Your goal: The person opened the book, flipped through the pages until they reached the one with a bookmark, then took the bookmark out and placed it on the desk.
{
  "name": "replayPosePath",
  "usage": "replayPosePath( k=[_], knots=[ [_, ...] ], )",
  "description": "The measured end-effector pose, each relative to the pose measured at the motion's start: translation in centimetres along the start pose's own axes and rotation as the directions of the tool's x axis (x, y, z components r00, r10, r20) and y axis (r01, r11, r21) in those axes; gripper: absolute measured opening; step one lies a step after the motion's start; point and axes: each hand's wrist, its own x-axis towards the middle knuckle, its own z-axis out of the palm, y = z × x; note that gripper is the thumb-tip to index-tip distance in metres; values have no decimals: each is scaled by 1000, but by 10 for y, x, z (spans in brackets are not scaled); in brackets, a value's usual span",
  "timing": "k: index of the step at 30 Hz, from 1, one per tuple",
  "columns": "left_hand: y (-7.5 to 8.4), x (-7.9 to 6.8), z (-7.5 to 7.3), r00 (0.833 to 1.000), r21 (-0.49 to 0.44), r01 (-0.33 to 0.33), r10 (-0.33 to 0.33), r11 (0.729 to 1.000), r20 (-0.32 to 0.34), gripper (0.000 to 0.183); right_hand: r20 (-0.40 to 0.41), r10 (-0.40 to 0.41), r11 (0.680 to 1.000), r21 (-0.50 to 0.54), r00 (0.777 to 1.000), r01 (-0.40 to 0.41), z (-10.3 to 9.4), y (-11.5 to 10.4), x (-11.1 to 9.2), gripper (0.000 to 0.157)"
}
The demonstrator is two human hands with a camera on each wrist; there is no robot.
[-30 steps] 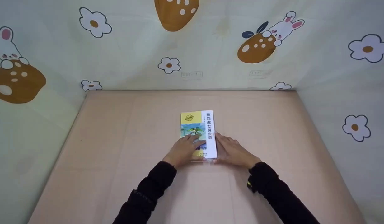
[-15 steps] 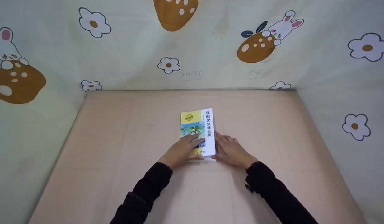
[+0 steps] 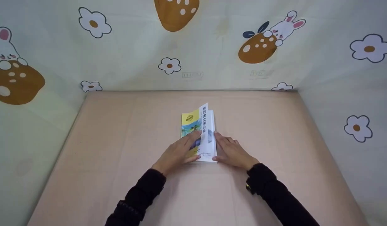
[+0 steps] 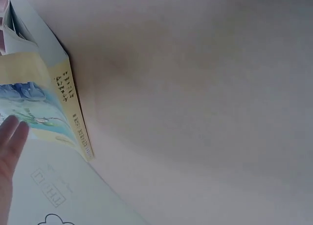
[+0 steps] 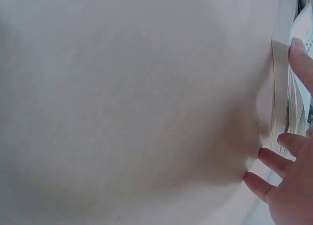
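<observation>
A paperback book (image 3: 207, 148) lies on the table, its yellow, blue and white front cover (image 3: 187, 125) bowed up along the right side, with a white page showing beneath. My left hand (image 3: 177, 150) lies over the cover, index fingertip on the picture and thumb near the bottom edge. Two straight fingers (image 4: 12, 137) of it rest by the cover picture in the left wrist view. Along the book's right edge, my right hand (image 3: 235, 153) touches the side with its fingers, its thumb at the lower corner. The right wrist view has that thumb (image 5: 299, 58) against the pages.
A pale pinkish-brown sheet covers the table (image 3: 130, 131). Behind it and at both sides hangs a light curtain (image 3: 127, 56) printed with rabbits, brown fruit shapes and white flowers.
The cover's right side has risen and shifted left, uncovering a white page. My left hand has slid left and down slightly; my right hand has stayed almost in place at the right edge.
</observation>
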Motion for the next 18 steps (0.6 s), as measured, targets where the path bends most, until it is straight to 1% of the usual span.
replayPosePath(
  k=[2, 5, 7, 9, 11, 14, 16, 18],
  knots=[
    [0, -1, -2, 996, 77, -55, 60, 996, -71, 77, 2, -12, 1000, -12, 1000, 12, 0, 0, 0, 90],
    [-1, -2, -5, 976, 201, -113, 147, 973, -162, 73, 7, -27, 999, -22, 1000, 27, -1, 0, -1, 85],
    [-2, -3, -8, 962, 258, -137, 191, 956, -197, 70, 12, -32, 999, -16, 999, 32, -1, 0, -1, 83],
    [-3, -4, -10, 952, 304, -151, 221, 941, -211, 63, 19, -38, 999, -14, 999, 39, -2, 0, -1, 82],
    [-4, -6, -11, 947, 318, -156, 233, 935, -222, 52, 30, -44, 999, -17, 999, 44, -3, 0, -1, 81],
    [-7, -9, -11, 936, 342, -140, 237, 929, -261, 33, 41, -55, 998, -18, 998, 55, -4, 0, -2, 80],
    [-9, -11, -12, 926, 356, -124, 237, 926, -293, 24, 39, -64, 998, -18, 997, 65, -4, 0, -2, 79],
    [-11, -14, -12, 921, 376, -98, 227, 921, -316, 19, 34, -72, 997, -18, 997, 73, -5, 0, -2, 79]
  ],
)
